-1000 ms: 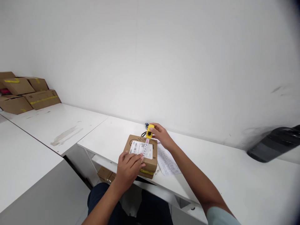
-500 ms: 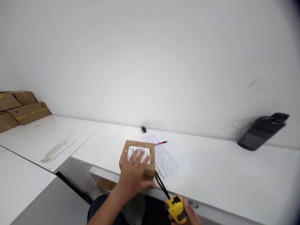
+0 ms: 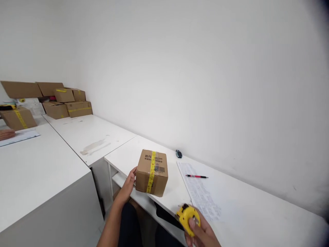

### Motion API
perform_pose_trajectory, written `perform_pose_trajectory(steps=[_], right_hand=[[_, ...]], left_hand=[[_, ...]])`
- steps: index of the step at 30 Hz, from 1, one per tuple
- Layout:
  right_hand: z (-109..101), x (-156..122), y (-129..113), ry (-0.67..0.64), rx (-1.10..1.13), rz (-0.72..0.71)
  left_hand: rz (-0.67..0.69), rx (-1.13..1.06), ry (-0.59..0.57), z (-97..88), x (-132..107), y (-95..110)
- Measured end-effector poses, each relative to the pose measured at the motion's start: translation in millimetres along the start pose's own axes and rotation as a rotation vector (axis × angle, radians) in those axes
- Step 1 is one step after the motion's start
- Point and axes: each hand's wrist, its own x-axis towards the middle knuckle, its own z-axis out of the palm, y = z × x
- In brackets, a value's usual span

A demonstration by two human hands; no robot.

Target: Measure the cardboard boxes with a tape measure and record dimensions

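A small cardboard box (image 3: 151, 173) with yellow tape and dark print stands at the desk's front edge. Against its left side is my left hand (image 3: 130, 185), closed on it, its fingers partly hidden behind the box. To the right, in front of the desk edge, my right hand (image 3: 202, 231) grips a yellow tape measure (image 3: 189, 219), thumb on its side. The tape measure's blade is not seen drawn out. Beyond it, a written sheet of paper (image 3: 200, 192) lies on the desk with a red and black pen (image 3: 196, 176) on top.
A small dark key fob (image 3: 179, 153) lies near the wall. Several cardboard boxes (image 3: 78, 109) are stacked at the far left. Another person's hand (image 3: 7, 134) rests on a clipboard (image 3: 27, 134) beside a taped box (image 3: 19, 117). An open shelf (image 3: 144, 202) runs beneath the white desk (image 3: 120, 154).
The box has been turned over: the white label is gone from its top and yellow tape shows. My left hand moved from its top to its left side. The view swung left; the black bottle left it.
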Motion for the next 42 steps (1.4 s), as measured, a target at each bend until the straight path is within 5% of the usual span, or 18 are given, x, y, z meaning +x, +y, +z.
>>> perform_pose_trajectory(steps=[3, 5, 7, 9, 12, 15, 18, 21, 24, 26, 29, 32, 34, 37, 40, 42], right_hand=[[27.6, 20.5, -50.3, -0.094, -0.192, -0.227], [45.1, 34.4, -73.8, -0.079, -0.287, -0.359], [61.1, 42.1, -81.8, -0.062, -0.357, -0.446], [74.7, 41.2, -75.3, -0.084, -0.425, -0.573], [88.7, 29.9, -52.0, -0.283, -0.535, -0.835], [95.2, 20.6, -27.0, -0.398, -0.573, -0.897], [91.1, 17.7, -3.0, -0.303, -0.560, -0.718], [64.8, 20.1, 15.8, -0.194, -0.463, -0.497], [6.6, 29.6, 14.1, 0.094, -0.318, -0.434], [-44.2, 39.4, -4.3, 0.347, -0.266, -0.458], [-110.3, 56.9, -50.2, 0.484, -0.177, -0.586], [-130.2, 77.1, -91.0, 0.479, -0.183, -0.720], [-111.4, 90.7, -101.0, 0.452, -0.247, -0.762], [-50.3, 107.7, -86.0, 0.324, -0.382, -0.692], [10.5, 116.7, -55.5, 0.147, -0.409, -0.594], [31.6, 117.5, -41.8, 0.092, -0.346, -0.588]], left_hand=[[0.002, -0.067, 0.162, 2.5, -1.8, 14.8], [0.127, 0.058, 0.338, -3.1, -8.4, 38.1], [0.225, 0.219, 0.375, -12.1, -23.1, 68.6], [0.204, 0.283, 0.208, -17.3, -43.9, 100.4], [0.080, 0.196, -0.140, -9.3, -73.7, 132.3], [-0.057, 0.098, -0.289, 7.4, -90.0, 130.3], [-0.180, 0.018, -0.270, 14.3, -93.2, 106.7], [-0.280, -0.097, -0.188, -1.2, -83.8, 92.1], [-0.255, -0.243, 0.041, -39.4, -57.4, 98.4], [-0.158, -0.249, 0.214, -67.3, -30.0, 105.3], [-0.081, -0.119, 0.302, -89.5, 14.3, 104.4], [-0.101, 0.010, 0.236, -77.4, 43.3, 92.1], [-0.150, 0.066, 0.099, -56.8, 50.5, 84.3], [-0.238, 0.055, -0.102, -23.0, 51.1, 79.8], [-0.268, -0.015, -0.023, 2.0, 48.2, 82.6], [-0.288, -0.085, 0.025, 10.6, 44.9, 85.2]])
